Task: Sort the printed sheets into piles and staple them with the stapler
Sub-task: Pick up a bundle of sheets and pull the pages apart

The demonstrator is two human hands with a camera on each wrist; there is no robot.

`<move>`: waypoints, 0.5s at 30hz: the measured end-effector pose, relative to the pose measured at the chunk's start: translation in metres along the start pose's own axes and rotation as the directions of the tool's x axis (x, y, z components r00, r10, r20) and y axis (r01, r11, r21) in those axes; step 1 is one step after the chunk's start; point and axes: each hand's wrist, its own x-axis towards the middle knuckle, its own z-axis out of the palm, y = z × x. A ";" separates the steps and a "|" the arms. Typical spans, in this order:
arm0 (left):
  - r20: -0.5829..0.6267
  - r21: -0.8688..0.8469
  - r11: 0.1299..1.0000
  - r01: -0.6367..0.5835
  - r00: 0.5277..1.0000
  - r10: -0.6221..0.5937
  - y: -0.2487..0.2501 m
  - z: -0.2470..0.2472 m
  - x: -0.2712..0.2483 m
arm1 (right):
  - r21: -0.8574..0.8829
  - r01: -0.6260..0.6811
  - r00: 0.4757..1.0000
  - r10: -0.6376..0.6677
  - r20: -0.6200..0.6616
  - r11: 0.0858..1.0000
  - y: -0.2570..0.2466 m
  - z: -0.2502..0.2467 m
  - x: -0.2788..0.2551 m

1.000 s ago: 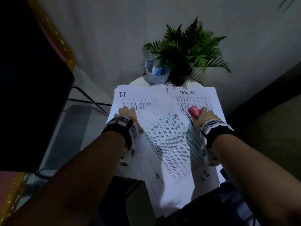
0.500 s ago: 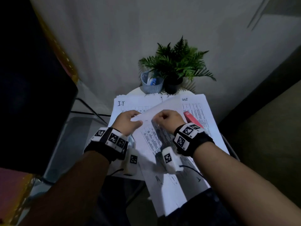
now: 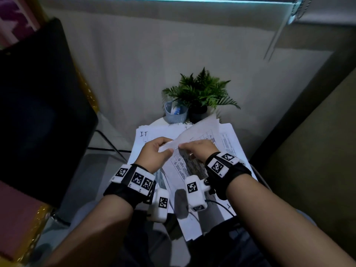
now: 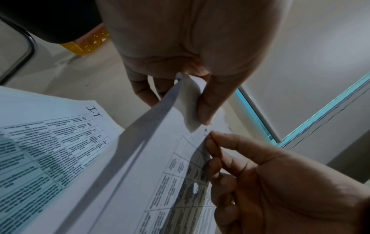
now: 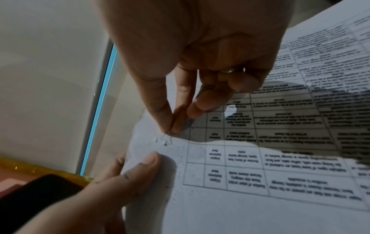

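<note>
The left hand (image 3: 154,153) pinches the corner of a lifted white printed paper bundle (image 3: 200,132), thumb on top. The right hand (image 3: 198,149) pinches the tiny metal staple (image 5: 167,137) there, just at 3 o'clock from the left thumb. The bundle's long side runs toward 1 o'clock, above the paper piles (image 3: 146,135).

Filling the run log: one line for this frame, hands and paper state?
left hand: grips corner of lifted sheets | right hand: pinches at staple spot beside it | I.T pile: on table | stapler: not visible
</note>
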 end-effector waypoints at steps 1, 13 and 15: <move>0.006 0.004 1.000 -0.004 1.000 0.004 0.001 0.001 -0.001 | -0.027 -0.002 1.000 0.002 0.013 1.000 -0.003 -0.002 -0.002; 0.037 0.098 0.993 -0.059 0.998 0.055 0.015 0.011 -0.010 | -0.128 -0.084 0.996 0.082 -0.023 0.988 -0.006 -0.009 -0.013; 0.040 0.110 0.992 -0.066 0.997 0.062 0.016 0.011 -0.010 | -0.169 -0.061 0.998 0.060 -0.010 0.984 -0.006 -0.008 -0.013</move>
